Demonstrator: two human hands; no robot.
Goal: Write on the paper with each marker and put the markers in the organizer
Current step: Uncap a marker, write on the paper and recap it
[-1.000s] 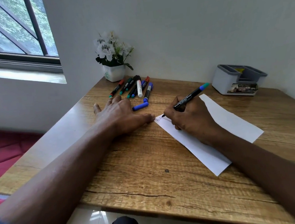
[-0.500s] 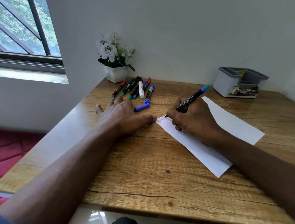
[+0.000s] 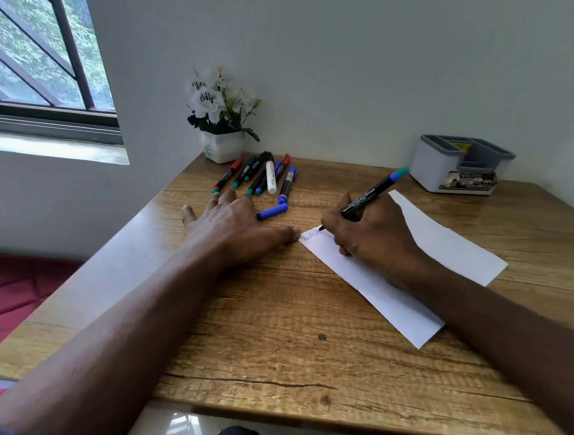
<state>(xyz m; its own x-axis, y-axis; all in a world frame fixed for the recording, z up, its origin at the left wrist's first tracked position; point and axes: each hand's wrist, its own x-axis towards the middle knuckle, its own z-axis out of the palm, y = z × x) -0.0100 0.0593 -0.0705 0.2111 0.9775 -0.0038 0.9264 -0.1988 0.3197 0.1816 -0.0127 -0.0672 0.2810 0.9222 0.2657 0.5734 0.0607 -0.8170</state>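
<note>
My right hand [image 3: 373,234] grips a black marker [image 3: 369,193] with a blue-green end, its tip touching the top left corner of the white paper strip [image 3: 452,242], where a few faint letters show. My left hand [image 3: 231,227] lies flat on the wooden table [image 3: 288,337], thumb tip at the paper's corner. A loose blue cap [image 3: 272,212] lies just beyond that hand. Several capped markers [image 3: 261,174] lie in a bunch at the back. The grey organizer [image 3: 460,164] stands at the back right by the wall.
A white pot of white flowers [image 3: 221,119] stands in the back corner behind the markers. A window [image 3: 26,66] is on the left wall. The table's front edge is near me, with floor tiles below.
The marker tip has moved slightly right along the paper's top edge, leaving more letters. My left hand has stayed in place. The camera has tilted a little.
</note>
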